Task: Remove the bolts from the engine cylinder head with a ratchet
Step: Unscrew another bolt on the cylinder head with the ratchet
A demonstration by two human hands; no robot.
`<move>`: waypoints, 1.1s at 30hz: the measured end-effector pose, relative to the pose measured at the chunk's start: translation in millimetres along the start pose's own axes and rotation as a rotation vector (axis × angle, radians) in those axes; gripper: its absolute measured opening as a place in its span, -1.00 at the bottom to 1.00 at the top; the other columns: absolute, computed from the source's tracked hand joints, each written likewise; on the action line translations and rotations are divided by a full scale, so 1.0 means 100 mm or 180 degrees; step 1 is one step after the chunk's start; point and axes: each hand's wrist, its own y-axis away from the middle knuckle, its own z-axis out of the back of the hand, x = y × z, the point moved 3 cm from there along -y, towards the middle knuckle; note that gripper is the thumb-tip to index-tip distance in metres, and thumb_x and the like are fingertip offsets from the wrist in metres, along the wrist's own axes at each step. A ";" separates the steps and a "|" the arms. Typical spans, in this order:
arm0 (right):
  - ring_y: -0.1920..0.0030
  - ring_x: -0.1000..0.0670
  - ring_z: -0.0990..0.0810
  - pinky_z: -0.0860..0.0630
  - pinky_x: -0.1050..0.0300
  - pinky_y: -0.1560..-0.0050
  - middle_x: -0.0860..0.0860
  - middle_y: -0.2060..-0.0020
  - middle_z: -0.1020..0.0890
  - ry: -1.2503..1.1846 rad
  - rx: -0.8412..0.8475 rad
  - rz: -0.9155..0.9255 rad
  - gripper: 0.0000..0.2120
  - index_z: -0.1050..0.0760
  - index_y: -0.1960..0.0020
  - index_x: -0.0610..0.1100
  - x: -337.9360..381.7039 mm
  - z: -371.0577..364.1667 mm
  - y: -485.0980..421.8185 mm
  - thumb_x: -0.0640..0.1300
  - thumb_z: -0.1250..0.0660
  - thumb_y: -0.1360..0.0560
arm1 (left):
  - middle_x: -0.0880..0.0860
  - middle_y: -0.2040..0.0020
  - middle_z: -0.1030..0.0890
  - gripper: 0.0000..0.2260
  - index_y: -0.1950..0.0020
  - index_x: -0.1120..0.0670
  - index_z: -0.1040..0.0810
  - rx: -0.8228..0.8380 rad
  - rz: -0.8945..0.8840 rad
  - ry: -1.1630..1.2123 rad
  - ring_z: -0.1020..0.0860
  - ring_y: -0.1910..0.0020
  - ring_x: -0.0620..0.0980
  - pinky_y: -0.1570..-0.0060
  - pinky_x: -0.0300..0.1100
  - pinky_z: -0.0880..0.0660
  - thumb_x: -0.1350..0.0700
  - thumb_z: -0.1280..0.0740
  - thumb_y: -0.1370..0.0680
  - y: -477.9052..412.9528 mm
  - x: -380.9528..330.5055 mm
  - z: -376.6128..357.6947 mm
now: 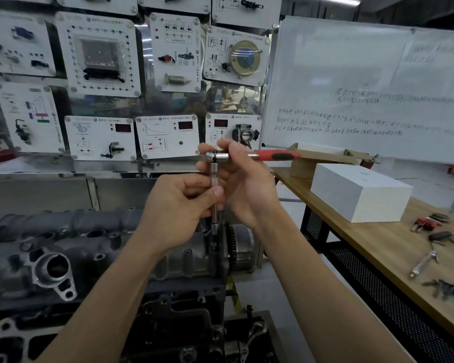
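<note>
Ratchet [275,155] atop vertical extension [214,176] over cylinder head [63,239] | left hand [178,208] pinches extension | right hand [247,189] grips tool's head end

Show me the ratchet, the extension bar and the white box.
ratchet [278,155]: head view, red handle.
extension bar [214,172]: head view, upper shaft.
white box [362,182]: head view, top face.

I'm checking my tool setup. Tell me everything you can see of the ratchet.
The ratchet has a chrome head and a red-and-black handle pointing right, roughly level. A steel extension runs straight down from its head toward the engine. The right hand pinches its head; the left hand grips the extension.
</note>
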 end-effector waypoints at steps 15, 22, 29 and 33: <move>0.13 -0.01 -0.72 -0.49 0.17 0.36 -0.01 0.00 -0.74 -0.0144 0.0175 -0.0322 -0.70 -0.72 0.02 -0.02 0.08 -0.12 0.02 -0.05 -0.20 -0.59 | 0.13 0.13 -0.72 -0.85 -0.01 0.05 -0.74 0.0510 -0.0169 0.0262 -0.69 0.13 0.05 0.03 -0.12 -0.64 0.16 -0.40 -0.51 -0.01 0.05 0.01; 0.27 0.05 -0.69 -0.59 0.18 0.26 0.02 0.13 -0.74 -0.0339 -0.0074 -0.0430 -0.70 -0.72 0.14 -0.03 0.00 -0.02 -0.09 0.04 -0.26 -0.60 | 0.07 0.19 -0.72 -0.77 0.05 -0.06 -0.75 0.0476 -0.0088 0.0204 -0.68 0.19 -0.03 0.12 -0.19 -0.63 0.27 -0.41 -0.53 -0.06 0.10 -0.05; 0.11 0.10 -0.70 -0.61 0.21 0.09 0.13 0.14 -0.70 0.3010 -0.0745 0.2000 -0.83 -0.65 -0.04 -0.11 0.08 -0.16 0.26 -0.04 -0.37 -0.56 | 0.09 0.29 -0.67 -0.88 0.18 0.14 -0.61 -0.0183 -0.0462 -0.0483 -0.63 0.29 0.17 0.24 0.13 -0.61 0.31 -0.48 -0.47 0.00 0.04 -0.05; 0.09 -0.02 -0.73 -0.68 0.03 0.07 -0.02 0.04 -0.74 0.1682 -0.0486 0.1028 -0.84 -0.64 -0.09 -0.09 0.05 -0.17 0.23 -0.06 -0.34 -0.59 | 0.13 0.31 -0.62 -0.82 0.23 0.05 -0.58 -0.0439 -0.0475 -0.0301 -0.58 0.28 0.24 0.20 0.10 -0.61 0.24 -0.53 -0.46 0.02 0.06 -0.08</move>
